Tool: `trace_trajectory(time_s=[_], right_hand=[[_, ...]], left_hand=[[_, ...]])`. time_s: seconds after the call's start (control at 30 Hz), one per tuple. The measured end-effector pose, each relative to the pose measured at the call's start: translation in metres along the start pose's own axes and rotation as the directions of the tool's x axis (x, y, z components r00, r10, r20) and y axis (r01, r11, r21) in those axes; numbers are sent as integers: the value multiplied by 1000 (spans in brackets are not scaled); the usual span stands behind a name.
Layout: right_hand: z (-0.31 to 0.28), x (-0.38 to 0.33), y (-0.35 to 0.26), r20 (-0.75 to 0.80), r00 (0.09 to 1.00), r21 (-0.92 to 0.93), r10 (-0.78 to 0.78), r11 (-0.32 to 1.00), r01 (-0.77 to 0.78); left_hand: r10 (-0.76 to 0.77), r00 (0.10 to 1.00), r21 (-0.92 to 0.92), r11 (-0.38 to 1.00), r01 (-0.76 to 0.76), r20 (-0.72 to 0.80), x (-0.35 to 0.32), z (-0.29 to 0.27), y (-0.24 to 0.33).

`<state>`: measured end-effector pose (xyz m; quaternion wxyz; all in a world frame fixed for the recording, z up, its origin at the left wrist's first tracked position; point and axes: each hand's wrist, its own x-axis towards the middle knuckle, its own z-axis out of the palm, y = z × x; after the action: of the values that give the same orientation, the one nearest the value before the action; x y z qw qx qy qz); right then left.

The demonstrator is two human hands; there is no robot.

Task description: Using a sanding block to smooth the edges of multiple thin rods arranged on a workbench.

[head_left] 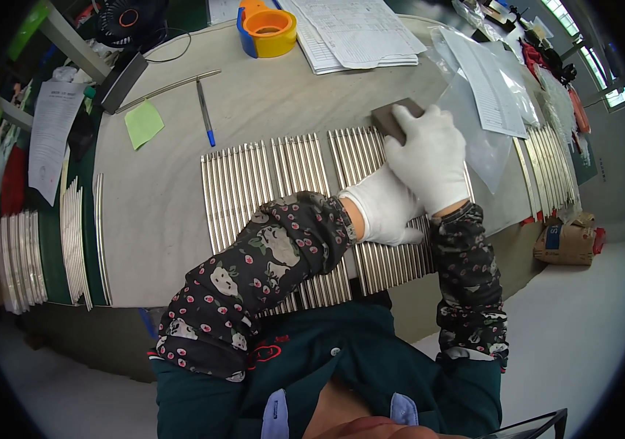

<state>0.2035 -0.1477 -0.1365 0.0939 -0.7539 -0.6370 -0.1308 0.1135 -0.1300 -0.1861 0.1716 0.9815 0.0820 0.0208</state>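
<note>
From my feed, looking down over the bench: rows of thin silver metal rods lie side by side on a pale grey cloth-covered worktable, set in several batches running away from the person.

Right hand – white glove, floral sleeve guard – lies flat with fingers closed over a dark grey rectangular abrasive block, pressing it onto the far ends of the rightmost central batch. The block's upper left corner shows past the fingertips.

Left hand – also white-gloved – rests on the same batch just below the right one, partly tucked beneath its wrist. I cannot tell whether its fingers are spread or curled; it appears to press the rods down rather than grasp anything.

Around them: a clear plastic bag with printed sheets touches the right hand's far side. Further rods lie at the right edge. A blue pen and a green sticky note sit near the left batch. Rolls of yellow and orange tape stand at the far edge beside a stack of papers. Curved metal strips lie along the left rim.
</note>
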Motion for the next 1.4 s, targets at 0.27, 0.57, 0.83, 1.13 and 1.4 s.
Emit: trace_trajectory(time_s=[0.27, 0.57, 0.83, 1.13, 1.4], right_hand=[[-3, 1, -7, 72, 995, 34, -67, 997, 64], [0, -3, 1, -101, 994, 8, -36, 999, 37], [-6, -7, 52, -188, 982, 216, 19, 976, 22], [9, -17, 29, -168, 984, 203, -54, 975, 88], [0, -11, -55, 45, 969, 276, -245, 935, 223]], left_hand=[[-78, 990, -9, 997, 80, 120, 0, 0, 2], [-13, 998, 23, 1000, 11, 62, 2, 1, 0], [220, 922, 117, 974, -192, -318, -63, -20, 1], [59, 998, 48, 997, -57, -37, -170, -28, -19], [117, 978, 151, 984, -92, -170, -132, -12, -15]])
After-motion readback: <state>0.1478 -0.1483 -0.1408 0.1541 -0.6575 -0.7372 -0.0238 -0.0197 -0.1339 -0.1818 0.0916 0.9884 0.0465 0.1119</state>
